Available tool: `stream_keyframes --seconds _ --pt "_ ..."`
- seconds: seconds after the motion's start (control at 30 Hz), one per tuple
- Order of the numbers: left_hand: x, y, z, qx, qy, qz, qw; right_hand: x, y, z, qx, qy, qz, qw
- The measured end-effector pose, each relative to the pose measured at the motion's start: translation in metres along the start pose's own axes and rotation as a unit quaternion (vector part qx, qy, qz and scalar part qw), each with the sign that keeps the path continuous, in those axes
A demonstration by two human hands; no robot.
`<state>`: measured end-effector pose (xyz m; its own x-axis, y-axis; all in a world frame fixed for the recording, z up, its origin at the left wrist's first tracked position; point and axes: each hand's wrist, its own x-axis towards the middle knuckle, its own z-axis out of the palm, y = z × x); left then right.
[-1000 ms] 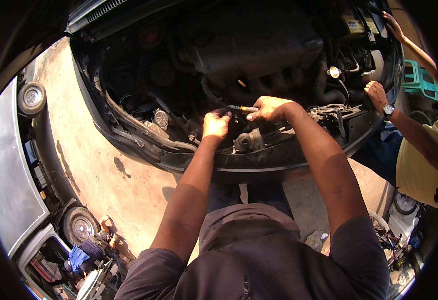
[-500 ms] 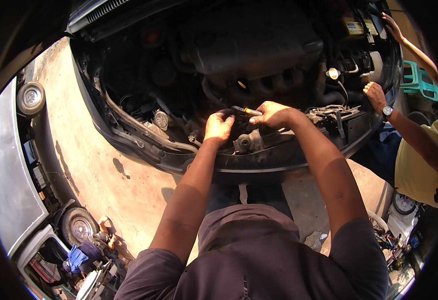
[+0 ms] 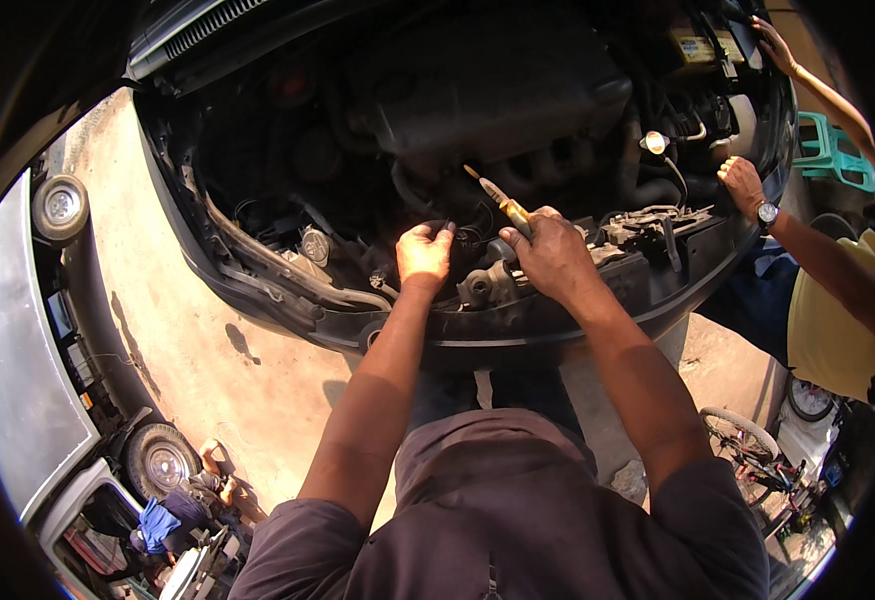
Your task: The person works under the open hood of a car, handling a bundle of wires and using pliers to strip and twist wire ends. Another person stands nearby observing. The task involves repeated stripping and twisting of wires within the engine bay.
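Now the right hand (image 3: 555,255) grips the screwdriver (image 3: 503,205) — tilted steeper than before — left hand (image 3: 425,255) clenched on engine parts.

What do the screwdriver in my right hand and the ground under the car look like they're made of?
Screwdriver: handle looks like translucent yellow plastic with dark bands, held in the right hand; the tip seems metal, too small to confirm. Ground: probably bare concrete, matte, pale tan and stained.

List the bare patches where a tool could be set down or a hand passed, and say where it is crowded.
Bare: the concrete floor between the bumper and the grey car. Crowded: the engine bay, packed with hoses around the left hand and the right hand holding a screwdriver. A co-worker's hand fills the right side.
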<state>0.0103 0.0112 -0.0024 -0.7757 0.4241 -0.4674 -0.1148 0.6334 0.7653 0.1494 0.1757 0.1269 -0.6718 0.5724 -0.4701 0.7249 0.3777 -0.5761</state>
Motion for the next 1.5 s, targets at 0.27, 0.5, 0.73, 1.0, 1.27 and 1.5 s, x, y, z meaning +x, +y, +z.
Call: stream_keyframes --seconds 0.27,0.5,0.73,1.0,1.27,1.5 --pt "0.014 -0.025 -0.019 -0.120 -0.074 0.001 0.990 -0.121 0.078 -0.017 -0.214 -0.017 -0.242 0.946" --pt "0.017 -0.037 -0.027 -0.235 -0.153 -0.063 0.958 -0.134 0.108 -0.001 -0.223 0.080 -0.264 0.935" --pt "0.017 -0.032 -0.029 -0.269 -0.156 -0.098 0.945 -0.090 0.073 -0.023 0.038 0.101 -0.167 0.980" --pt "0.009 -0.016 -0.032 -0.306 -0.144 -0.114 0.934 0.080 0.047 0.035 -0.110 -0.218 0.119 0.962" --pt "0.012 -0.030 -0.031 -0.286 -0.174 -0.119 0.935 0.122 0.072 0.088 0.085 -0.173 0.161 0.968" --pt "0.015 -0.036 -0.033 -0.265 -0.173 -0.126 0.940 0.087 0.045 0.035 0.367 -0.185 0.151 0.899"
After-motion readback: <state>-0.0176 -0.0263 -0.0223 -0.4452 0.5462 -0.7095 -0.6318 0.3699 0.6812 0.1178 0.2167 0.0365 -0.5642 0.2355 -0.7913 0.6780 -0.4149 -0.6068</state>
